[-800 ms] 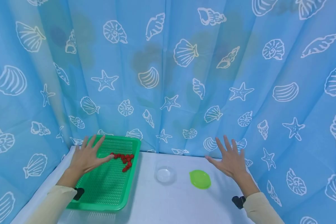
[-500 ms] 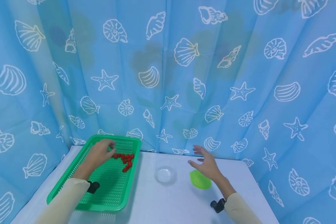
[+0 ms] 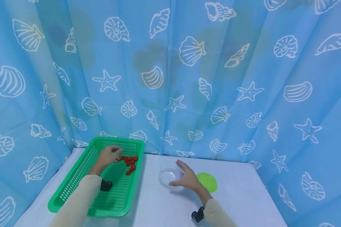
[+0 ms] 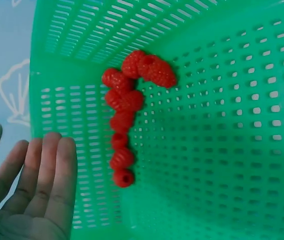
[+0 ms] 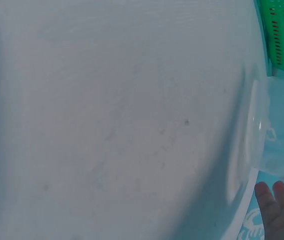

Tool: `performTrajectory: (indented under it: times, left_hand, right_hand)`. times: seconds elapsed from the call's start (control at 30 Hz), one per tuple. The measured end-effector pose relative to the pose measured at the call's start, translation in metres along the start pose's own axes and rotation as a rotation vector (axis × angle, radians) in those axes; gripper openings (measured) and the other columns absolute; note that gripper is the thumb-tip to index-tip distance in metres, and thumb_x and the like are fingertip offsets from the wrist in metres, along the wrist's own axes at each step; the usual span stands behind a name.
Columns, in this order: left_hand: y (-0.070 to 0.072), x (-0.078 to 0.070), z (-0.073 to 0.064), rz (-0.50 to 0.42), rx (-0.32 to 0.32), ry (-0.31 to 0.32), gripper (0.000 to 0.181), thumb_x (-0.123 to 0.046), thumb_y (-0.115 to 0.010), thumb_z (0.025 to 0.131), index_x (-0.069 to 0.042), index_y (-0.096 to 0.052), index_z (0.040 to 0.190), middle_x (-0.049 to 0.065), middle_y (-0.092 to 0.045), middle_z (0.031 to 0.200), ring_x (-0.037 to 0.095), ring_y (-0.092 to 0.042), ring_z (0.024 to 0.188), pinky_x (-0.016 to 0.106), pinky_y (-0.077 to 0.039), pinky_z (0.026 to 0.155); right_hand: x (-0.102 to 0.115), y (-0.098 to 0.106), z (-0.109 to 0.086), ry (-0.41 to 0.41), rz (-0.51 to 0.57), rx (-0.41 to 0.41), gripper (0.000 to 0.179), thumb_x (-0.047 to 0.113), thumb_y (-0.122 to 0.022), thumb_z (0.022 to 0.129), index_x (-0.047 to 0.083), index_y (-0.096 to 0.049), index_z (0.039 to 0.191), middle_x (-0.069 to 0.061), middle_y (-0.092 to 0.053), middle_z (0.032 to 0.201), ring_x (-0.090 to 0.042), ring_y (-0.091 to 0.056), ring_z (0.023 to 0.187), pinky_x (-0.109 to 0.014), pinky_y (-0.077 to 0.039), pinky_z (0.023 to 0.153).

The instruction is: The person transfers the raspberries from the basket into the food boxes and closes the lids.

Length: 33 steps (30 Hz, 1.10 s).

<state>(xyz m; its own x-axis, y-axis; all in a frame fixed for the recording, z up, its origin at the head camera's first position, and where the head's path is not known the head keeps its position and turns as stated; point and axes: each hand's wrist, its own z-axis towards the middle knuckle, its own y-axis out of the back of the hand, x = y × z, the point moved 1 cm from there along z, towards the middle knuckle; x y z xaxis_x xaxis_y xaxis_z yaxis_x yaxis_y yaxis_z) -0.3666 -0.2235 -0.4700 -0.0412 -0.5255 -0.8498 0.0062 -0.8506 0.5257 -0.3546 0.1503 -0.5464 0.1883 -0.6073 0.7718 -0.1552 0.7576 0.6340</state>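
In the head view my left hand (image 3: 106,159) hovers inside the green plastic basket (image 3: 134,184), its fingertips close to the left end of a row of red raspberries (image 3: 132,166). The left wrist view has that hand with fingers extended and nothing in them, beside the raspberries (image 4: 122,120). My right hand (image 3: 188,179) reaches around the right side of a clear plastic cup (image 3: 167,177), thumb in front and fingers behind, spread wide. From the right wrist, the fingers show straight at the wall of the cup (image 5: 277,130).
A bright green lid (image 3: 209,183) lies on the white-covered table (image 3: 238,195), just behind the right wrist. A blue curtain (image 3: 170,78) with white seashell prints encloses the table at the back and sides.
Both hands, earlier raised and spread, have come down and inward. The left moved right toward the raspberries; the right swept left past the green lid to the clear cup.
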Motion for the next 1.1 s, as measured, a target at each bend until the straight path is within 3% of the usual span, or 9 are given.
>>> performTrajectory:
  times: [0.27,0.37,0.53,0.67,0.87,1.0,1.1]
  left_hand:
    - [-0.013,0.019,0.012,-0.097,-0.008,0.063,0.045,-0.026,-0.049,0.104,0.008,-0.05,0.132,0.03,-0.054,0.125,0.041,-0.061,0.103,0.047,-0.055,0.085]
    - [-0.016,0.029,0.014,-0.077,-0.027,0.091,0.043,-0.021,-0.047,0.104,0.011,-0.05,0.132,0.032,-0.055,0.123,0.041,-0.062,0.101,0.047,-0.055,0.082]
    - [-0.014,0.045,0.008,0.007,-0.123,0.129,0.039,-0.016,-0.048,0.102,0.014,-0.054,0.126,0.033,-0.057,0.117,0.039,-0.065,0.091,0.045,-0.056,0.073]
    - [-0.014,0.05,0.008,0.06,-0.169,0.109,0.036,-0.015,-0.051,0.1,0.013,-0.058,0.122,0.031,-0.061,0.113,0.037,-0.065,0.086,0.044,-0.055,0.069]
    - [-0.025,0.056,0.019,0.113,-0.204,0.078,0.031,-0.01,-0.059,0.095,0.01,-0.064,0.117,0.029,-0.064,0.11,0.04,-0.063,0.092,0.049,-0.054,0.073]
    - [-0.033,0.059,0.028,0.196,-0.215,-0.007,0.023,-0.002,-0.066,0.089,0.009,-0.069,0.109,0.027,-0.067,0.104,0.041,-0.063,0.091,0.05,-0.054,0.071]
    - [-0.036,0.057,0.035,0.33,-0.197,-0.097,0.016,0.006,-0.067,0.085,0.009,-0.072,0.099,0.025,-0.066,0.097,0.04,-0.062,0.089,0.049,-0.054,0.073]
  right_hand:
    - [-0.007,0.003,-0.001,-0.026,0.025,0.0,0.104,0.042,-0.09,0.063,0.015,-0.038,0.15,-0.005,-0.05,0.144,-0.034,-0.035,0.139,-0.062,-0.031,0.107]
    - [-0.007,0.004,-0.001,-0.017,0.026,-0.001,0.103,0.042,-0.091,0.063,0.014,-0.04,0.149,-0.004,-0.053,0.142,-0.034,-0.036,0.138,-0.062,-0.031,0.107]
    - [-0.004,0.002,0.0,-0.001,0.021,0.024,0.103,0.044,-0.091,0.062,0.015,-0.042,0.148,-0.002,-0.054,0.14,-0.034,-0.036,0.138,-0.061,-0.031,0.107]
    - [-0.001,-0.002,0.0,0.004,0.0,0.044,0.105,0.046,-0.091,0.061,0.015,-0.042,0.148,-0.002,-0.054,0.14,-0.033,-0.037,0.138,-0.059,-0.034,0.106]
    - [-0.001,-0.005,0.001,0.021,-0.011,0.051,0.104,0.048,-0.09,0.061,0.015,-0.042,0.148,0.0,-0.055,0.139,-0.031,-0.04,0.136,-0.056,-0.037,0.106]
    - [-0.001,-0.004,0.003,0.013,-0.016,0.046,0.104,0.049,-0.089,0.062,0.017,-0.042,0.148,0.001,-0.054,0.14,-0.031,-0.04,0.137,-0.057,-0.037,0.105]
    - [-0.001,-0.003,0.005,0.007,-0.013,0.043,0.104,0.05,-0.089,0.062,0.018,-0.042,0.149,0.001,-0.054,0.141,-0.031,-0.039,0.137,-0.057,-0.037,0.105]
